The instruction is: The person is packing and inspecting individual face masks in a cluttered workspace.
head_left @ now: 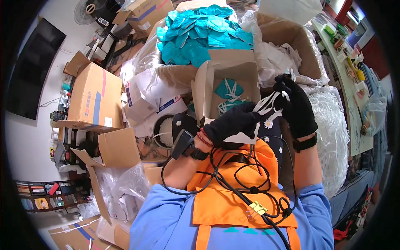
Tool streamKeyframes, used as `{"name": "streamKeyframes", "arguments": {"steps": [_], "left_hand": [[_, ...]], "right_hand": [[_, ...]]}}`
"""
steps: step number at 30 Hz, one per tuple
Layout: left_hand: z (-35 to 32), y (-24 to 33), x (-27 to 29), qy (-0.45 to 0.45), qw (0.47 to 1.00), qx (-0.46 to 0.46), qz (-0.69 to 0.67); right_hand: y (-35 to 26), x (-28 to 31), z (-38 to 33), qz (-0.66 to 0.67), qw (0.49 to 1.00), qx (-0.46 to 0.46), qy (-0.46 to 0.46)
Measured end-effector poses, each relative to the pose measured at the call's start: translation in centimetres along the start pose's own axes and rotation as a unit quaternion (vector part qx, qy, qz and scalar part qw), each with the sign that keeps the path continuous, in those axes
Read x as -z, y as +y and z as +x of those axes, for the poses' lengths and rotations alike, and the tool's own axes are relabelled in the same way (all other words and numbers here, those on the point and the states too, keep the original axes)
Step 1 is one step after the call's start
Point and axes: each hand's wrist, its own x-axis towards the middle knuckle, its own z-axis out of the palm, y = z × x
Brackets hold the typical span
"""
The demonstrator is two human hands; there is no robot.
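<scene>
An open cardboard box (203,89) stands at my lap, with teal face masks (229,89) with white straps lying inside. Over its near right corner, my left hand (233,123), in a black glove, is closed on a bunch of white elastic straps (268,104). These straps stretch across to my right hand (296,106), also black-gloved and raised beside the box. Its fingers are curled in on the strap ends, and a small pale bit pokes out at its fingertips, too small to name. Whether a mask hangs from the straps is hidden.
Ahead, a plastic-lined carton holds a heap of teal mask shells (204,33). To its right stands another lined carton (310,46) with white scraps. A large pile of white strapping (329,129) lies right. Cables (221,175) loop over my orange apron (233,204). Cartons (98,93) stand left.
</scene>
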Motion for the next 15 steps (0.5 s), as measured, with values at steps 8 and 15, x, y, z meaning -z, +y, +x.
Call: {"name": "streamKeyframes", "arguments": {"steps": [8,15], "left_hand": [[-0.3,-1.7,0.1,0.033,0.981,-0.023,0.19],[-1.5,-4.0,3.6,0.193,0.924,-0.262,-0.201]], "right_hand": [[-0.9,0.9,0.0,-0.228,0.969,0.083,0.049],[0.4,2.3,0.4,-0.314,0.934,0.078,0.151]]}}
